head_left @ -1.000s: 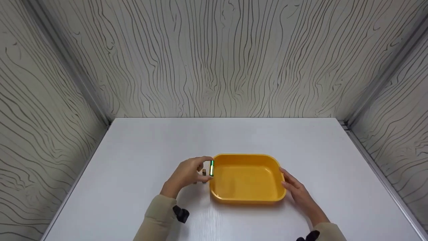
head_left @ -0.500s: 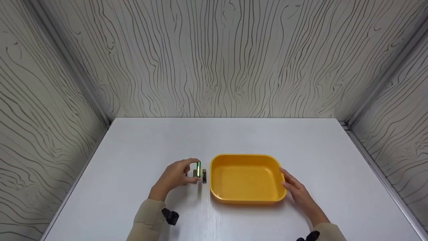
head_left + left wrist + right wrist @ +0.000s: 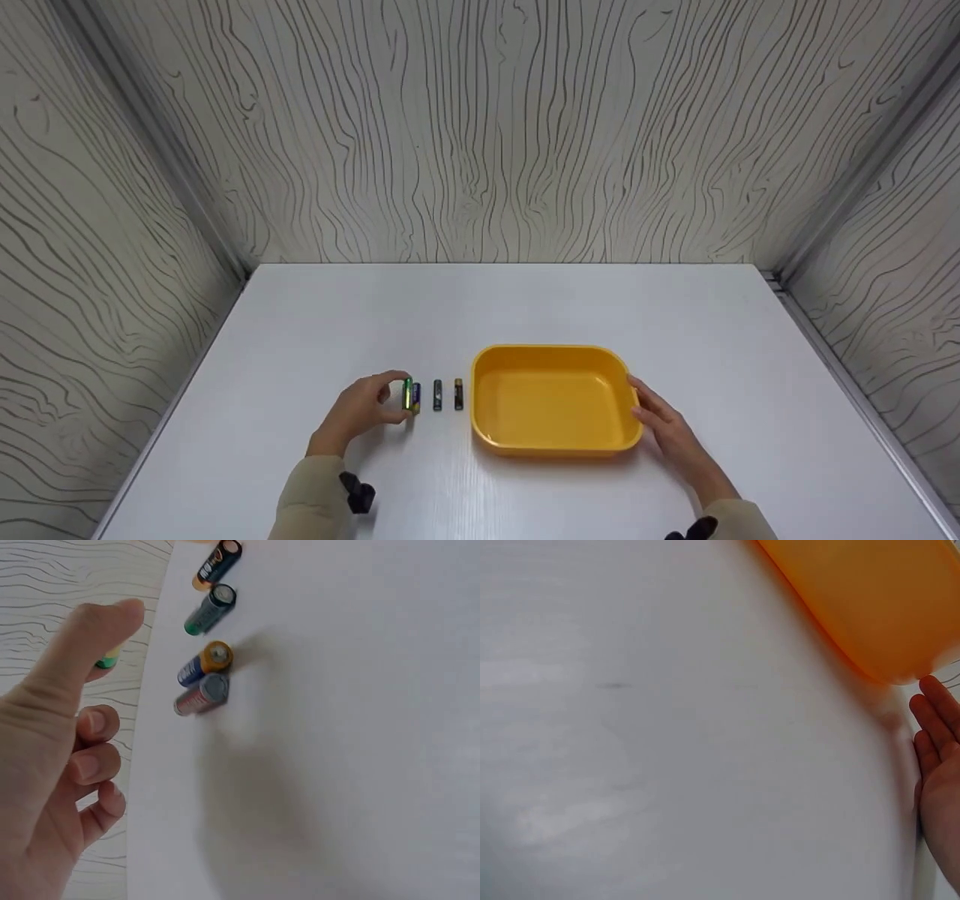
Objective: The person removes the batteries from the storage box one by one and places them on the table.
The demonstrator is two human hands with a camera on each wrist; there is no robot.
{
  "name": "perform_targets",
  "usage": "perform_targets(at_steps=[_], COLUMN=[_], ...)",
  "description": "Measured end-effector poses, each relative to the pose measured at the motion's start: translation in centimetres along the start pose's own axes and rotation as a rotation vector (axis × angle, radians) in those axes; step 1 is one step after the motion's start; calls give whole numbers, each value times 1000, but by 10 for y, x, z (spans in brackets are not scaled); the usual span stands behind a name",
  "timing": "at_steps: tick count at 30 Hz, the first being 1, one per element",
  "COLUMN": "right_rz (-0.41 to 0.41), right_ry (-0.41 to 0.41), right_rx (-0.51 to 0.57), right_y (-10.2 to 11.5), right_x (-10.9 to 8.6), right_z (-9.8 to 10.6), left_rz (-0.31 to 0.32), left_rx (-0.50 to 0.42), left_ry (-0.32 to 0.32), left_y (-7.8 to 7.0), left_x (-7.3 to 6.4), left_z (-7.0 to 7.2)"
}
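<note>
My left hand (image 3: 364, 407) pinches a green battery (image 3: 407, 394) upright between thumb and fingers, left of a row of batteries. In the left wrist view, the thumb hides most of that green battery (image 3: 109, 658). On the table lie a black-and-gold battery (image 3: 458, 394), a dark battery with a green end (image 3: 437, 394), a blue-and-gold battery (image 3: 202, 665) and a red-and-grey battery (image 3: 201, 694), the last two side by side. My right hand (image 3: 673, 435) touches the right side of a yellow tub (image 3: 555, 451), its fingers fairly straight (image 3: 935, 720).
The white table (image 3: 337, 315) extends around the tub and batteries. Wood-grain patterned panels (image 3: 480, 135) rise at the back and both sides. Nothing shows inside the tub.
Holding the green battery, my left hand has moved from the tub's left rim leftward and slightly nearer, uncovering the batteries on the table. The right hand and tub have stayed put.
</note>
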State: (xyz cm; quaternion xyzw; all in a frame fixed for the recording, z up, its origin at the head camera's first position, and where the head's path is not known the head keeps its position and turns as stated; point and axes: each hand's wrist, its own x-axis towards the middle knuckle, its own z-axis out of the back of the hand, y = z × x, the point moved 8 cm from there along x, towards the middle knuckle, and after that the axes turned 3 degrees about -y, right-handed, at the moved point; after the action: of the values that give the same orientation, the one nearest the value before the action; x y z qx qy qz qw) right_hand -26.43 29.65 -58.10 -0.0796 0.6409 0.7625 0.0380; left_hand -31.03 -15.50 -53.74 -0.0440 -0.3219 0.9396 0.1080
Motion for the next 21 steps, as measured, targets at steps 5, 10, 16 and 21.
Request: perform_targets(at_steps=[5,10,16,21], right_rz=[9,-15,-46,-40], right_ry=[11,8,4,3], right_rx=[12,-4,-15,-32], right_y=[2,-1,-3,-1], right_x=[-1,0,0,0], right_z=[-1,0,-1,-1], left_rz=[65,104,133,148], left_rx=[-8,3,50,70], left_ry=[10,9,10,17], left_y=[19,31,40,42], left_x=[-2,-2,-1,0], left_z=[-3,-4,-5,-8])
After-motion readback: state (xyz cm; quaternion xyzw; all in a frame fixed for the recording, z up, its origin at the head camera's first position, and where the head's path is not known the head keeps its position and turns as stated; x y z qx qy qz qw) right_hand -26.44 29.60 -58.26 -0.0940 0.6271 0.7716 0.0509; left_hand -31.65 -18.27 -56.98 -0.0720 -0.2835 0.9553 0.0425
